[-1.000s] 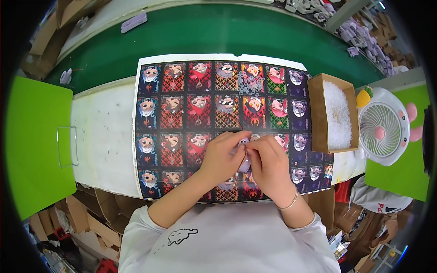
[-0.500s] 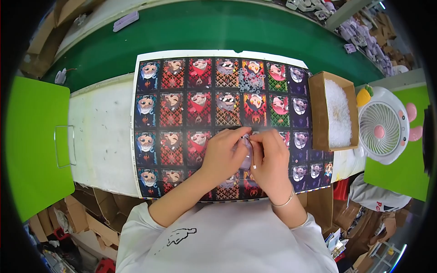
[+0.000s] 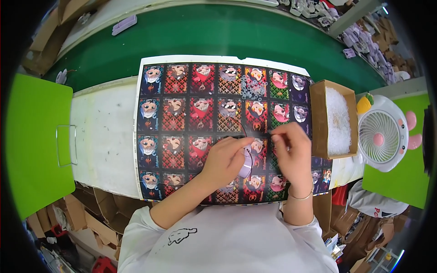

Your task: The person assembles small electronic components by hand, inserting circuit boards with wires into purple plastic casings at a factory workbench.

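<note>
My left hand (image 3: 222, 161) is closed round a small lavender plastic casing (image 3: 246, 166) above the middle of the printed sheet (image 3: 175, 148). A thin dark wire (image 3: 244, 129) rises from the casing's far end, and another bends down along its right side. Part of the casing is hidden under my fingers. To its right, apart from it, my right hand (image 3: 293, 152) has thumb and forefinger close together in a pinch. Whatever lies between those fingertips is too small to make out. Beyond both hands, a cluster of small translucent rings (image 3: 254, 87) lies on the sheet.
A cardboard box (image 3: 321, 123) of small white translucent pieces stands at the right, beside a white fan (image 3: 381, 134) with pink ears. Across the far side runs a green belt (image 3: 191, 32) with a lavender part (image 3: 124, 25). Left is a green panel (image 3: 41, 145) with a wire handle.
My right hand has moved away from the casing, to the right and slightly farther off. My left hand keeps hold, and more of the casing shows. The whole view has shifted slightly.
</note>
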Tool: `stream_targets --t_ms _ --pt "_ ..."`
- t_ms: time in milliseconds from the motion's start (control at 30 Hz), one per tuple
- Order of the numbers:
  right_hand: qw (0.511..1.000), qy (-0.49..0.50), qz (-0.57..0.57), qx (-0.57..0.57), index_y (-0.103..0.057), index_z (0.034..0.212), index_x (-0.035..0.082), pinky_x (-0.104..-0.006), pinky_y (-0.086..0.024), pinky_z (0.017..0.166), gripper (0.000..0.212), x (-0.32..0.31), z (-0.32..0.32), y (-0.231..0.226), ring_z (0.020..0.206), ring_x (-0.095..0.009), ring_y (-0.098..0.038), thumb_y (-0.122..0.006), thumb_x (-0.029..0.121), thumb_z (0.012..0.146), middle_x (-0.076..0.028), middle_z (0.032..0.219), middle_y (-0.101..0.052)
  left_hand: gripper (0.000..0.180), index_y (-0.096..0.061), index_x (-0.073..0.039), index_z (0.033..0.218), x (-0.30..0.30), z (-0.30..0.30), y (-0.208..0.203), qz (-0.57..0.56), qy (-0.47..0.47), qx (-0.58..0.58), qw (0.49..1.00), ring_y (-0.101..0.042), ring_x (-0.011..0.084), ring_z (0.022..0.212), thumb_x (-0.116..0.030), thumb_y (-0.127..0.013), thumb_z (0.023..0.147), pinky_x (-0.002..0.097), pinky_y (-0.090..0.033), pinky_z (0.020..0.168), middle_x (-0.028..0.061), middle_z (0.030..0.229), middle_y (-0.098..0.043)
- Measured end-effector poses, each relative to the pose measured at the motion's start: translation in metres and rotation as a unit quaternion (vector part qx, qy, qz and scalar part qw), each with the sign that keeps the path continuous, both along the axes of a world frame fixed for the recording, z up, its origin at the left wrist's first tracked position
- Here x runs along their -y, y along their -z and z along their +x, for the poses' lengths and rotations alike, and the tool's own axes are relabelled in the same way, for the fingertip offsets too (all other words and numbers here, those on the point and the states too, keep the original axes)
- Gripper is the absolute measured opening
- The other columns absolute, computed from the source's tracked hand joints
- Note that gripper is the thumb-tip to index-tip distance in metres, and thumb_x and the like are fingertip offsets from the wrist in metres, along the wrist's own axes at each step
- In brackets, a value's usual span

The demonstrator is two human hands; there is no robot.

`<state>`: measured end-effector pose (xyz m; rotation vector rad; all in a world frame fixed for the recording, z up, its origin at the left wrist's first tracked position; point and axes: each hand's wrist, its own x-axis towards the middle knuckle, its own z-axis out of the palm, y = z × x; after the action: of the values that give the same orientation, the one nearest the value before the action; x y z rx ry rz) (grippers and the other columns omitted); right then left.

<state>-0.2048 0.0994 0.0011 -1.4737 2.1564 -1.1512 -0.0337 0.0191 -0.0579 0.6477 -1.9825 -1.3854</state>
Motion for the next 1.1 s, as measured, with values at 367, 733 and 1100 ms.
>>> stream_targets --t_ms 367,733,1100 --pt "0.985 0.128 -0.022 -0.114 -0.062 0.089 0.002 -0.0414 -0.043 0.08 0.014 -0.013 -0.037 0.049 0.089 -0.034 -0.053 -0.063 -0.004 0.077 -0.015 0.091 -0.056 0.035 -0.064 -0.002 0.121 0.006 0.02 -0.016 -0.006 0.092 0.039 0.995 -0.057 0.029 0.074 -0.001 -0.052 0.087 0.0376 -0.046 0.069 0.0134 0.079 -0.059" --pt "0.99 0.087 0.009 -0.108 -0.063 0.099 0.005 -0.0444 -0.042 0.086 0.021 -0.017 -0.032 0.046 0.096 -0.035 -0.049 -0.067 0.006 0.078 -0.015 0.101 -0.052 0.017 -0.065 -0.008 0.093 0.235 -0.094 -0.052 -0.584 -0.009 0.36 0.727 -0.06 0.0275 0.091 -0.02 -0.062 0.081 0.0425 -0.045 0.081 0.0093 0.086 -0.064" --pt "0.991 0.095 -0.017 -0.094 -0.059 0.104 0.003 -0.0427 -0.043 0.084 0.028 -0.024 -0.043 0.06 0.094 -0.034 -0.053 -0.069 0.004 0.078 -0.015 0.098 -0.057 0.039 -0.061 -0.005 0.119 0.195 -0.068 -0.012 -0.472 -0.249 0.172 0.828 -0.046 0.0376 0.12 -0.013 -0.064 0.081 0.0532 -0.036 0.103 0.0154 0.121 -0.054"
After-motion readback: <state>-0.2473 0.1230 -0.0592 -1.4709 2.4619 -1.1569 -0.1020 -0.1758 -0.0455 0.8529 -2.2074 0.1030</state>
